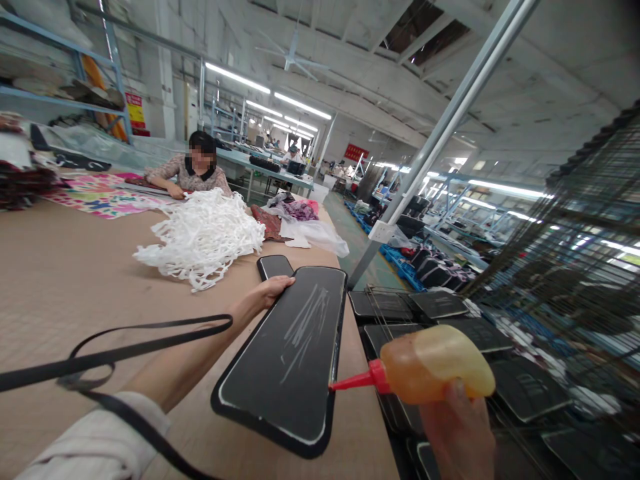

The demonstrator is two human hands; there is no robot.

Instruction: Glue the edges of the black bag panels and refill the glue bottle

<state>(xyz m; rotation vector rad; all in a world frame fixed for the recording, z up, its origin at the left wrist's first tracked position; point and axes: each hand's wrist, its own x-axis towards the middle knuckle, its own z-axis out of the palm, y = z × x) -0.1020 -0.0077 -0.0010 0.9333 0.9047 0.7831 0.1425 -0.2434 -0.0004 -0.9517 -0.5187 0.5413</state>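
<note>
A long black panel with a white edge line (285, 353) lies flat near the right edge of the brown table (65, 280). My left hand (270, 291) rests on the panel's far left corner, fingers laid flat and together. My right hand (457, 427) grips a soft amber squeeze bottle (440, 363). Its red nozzle (353, 383) touches the panel's right edge. A black strap (125, 350) loops over my left forearm and runs off to the left. A second small black piece (274, 266) lies just beyond the panel.
A heap of white cut strips (203, 237) sits mid-table. A co-worker (193, 175) is seated at the far side by colourful fabric (100, 195). Wire racks holding black panels (440, 307) stand to the right. A slanted metal pole (440, 133) rises beside the table.
</note>
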